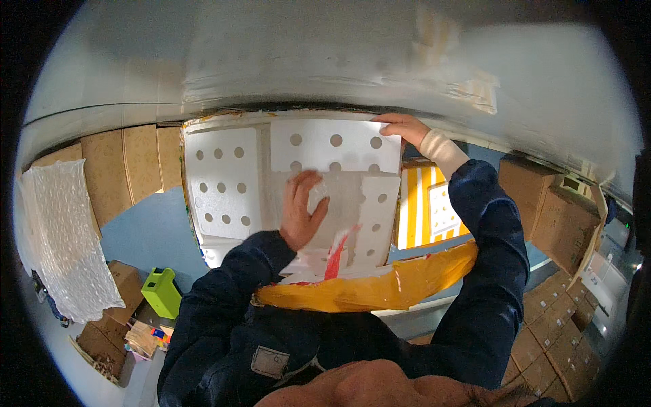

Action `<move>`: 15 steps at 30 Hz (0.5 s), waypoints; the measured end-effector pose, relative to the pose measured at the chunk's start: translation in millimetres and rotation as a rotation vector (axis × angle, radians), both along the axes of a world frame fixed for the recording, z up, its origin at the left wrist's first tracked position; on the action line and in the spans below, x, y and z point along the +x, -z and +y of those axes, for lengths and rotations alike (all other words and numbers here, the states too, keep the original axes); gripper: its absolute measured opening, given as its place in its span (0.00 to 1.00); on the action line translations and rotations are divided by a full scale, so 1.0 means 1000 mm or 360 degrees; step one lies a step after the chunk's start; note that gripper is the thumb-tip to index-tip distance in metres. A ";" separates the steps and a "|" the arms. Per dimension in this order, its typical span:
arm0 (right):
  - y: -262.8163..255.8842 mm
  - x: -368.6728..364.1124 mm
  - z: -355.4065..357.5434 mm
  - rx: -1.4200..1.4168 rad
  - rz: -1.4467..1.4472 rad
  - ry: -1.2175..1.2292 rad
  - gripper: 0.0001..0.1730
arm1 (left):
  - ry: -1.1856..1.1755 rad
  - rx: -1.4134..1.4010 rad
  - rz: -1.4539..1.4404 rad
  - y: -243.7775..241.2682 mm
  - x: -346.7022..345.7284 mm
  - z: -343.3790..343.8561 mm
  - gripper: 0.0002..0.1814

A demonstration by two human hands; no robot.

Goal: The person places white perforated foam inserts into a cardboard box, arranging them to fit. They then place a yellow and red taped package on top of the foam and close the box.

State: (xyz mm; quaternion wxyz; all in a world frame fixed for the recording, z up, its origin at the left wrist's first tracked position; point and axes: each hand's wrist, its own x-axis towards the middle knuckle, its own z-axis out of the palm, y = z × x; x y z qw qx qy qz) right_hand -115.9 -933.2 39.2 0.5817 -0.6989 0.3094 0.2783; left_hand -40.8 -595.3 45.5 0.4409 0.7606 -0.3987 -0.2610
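Before me is a large box (190,219) holding white foam boards with round holes. One such board (221,203) stands at the left; another perforated board (315,127) lies along the far side. My right hand (404,128) grips that far board at its right corner. With fingers apart, my left hand (303,208) hovers over the middle of the box, blurred, holding nothing that shows. A third perforated board (384,213) is at the right inside. A red strip (334,257) sticks up near the close edge, beside a flap covered in yellow tape (356,292).
Right of the box sits a yellow-and-white striped box (414,203). Bubble wrap (66,229) hangs over cardboard at left, near a green plastic container (161,293). Cardboard boxes (564,219) stand at right. A grey, glossy surface (305,51) rises behind the box.
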 end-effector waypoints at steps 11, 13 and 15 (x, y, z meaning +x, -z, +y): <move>0.030 -0.021 0.032 -0.0811 -0.0097 -0.0114 0.21 | 0.0286 0.0818 -0.0905 0.027 0.026 -0.029 0.37; 0.037 -0.027 0.034 -0.0614 -0.0122 0.0048 0.20 | 0.0274 0.0790 -0.0909 0.031 0.023 -0.030 0.36; 0.033 -0.024 0.033 -0.0635 -0.0084 -0.0068 0.20 | 0.0265 0.0788 -0.0881 0.033 0.021 -0.029 0.35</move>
